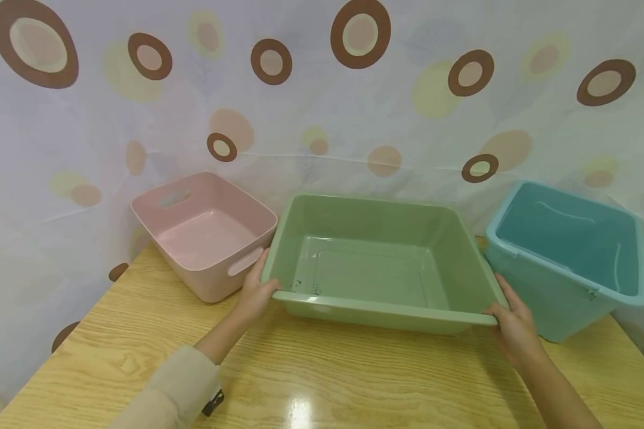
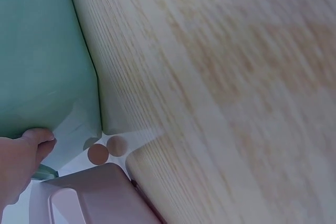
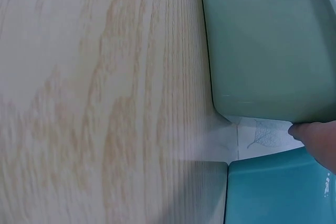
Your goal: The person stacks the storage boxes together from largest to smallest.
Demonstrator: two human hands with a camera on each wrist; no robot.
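Note:
A wide green plastic basin (image 1: pixel 375 277) sits in the middle, with a few small dark specks on its floor near the left front corner. My left hand (image 1: pixel 259 290) grips its rim at the left front corner, thumb over the edge. At the right front corner my right hand (image 1: pixel 515 325) holds the rim the same way. In the left wrist view, the left hand (image 2: pixel 23 158) has its fingers under the lip of the basin (image 2: pixel 42 61). The right wrist view shows fingers of the right hand (image 3: pixel 317 140) at the basin's underside (image 3: pixel 268 51).
On the left stands a pink basket (image 1: pixel 204 238) with handle slots, close beside the basin. A deeper blue-green bin (image 1: pixel 547 298) stands at the right, near my right hand. The wooden table (image 1: pixel 322 381) backs onto a patterned cloth (image 1: pixel 300 107) with circles.

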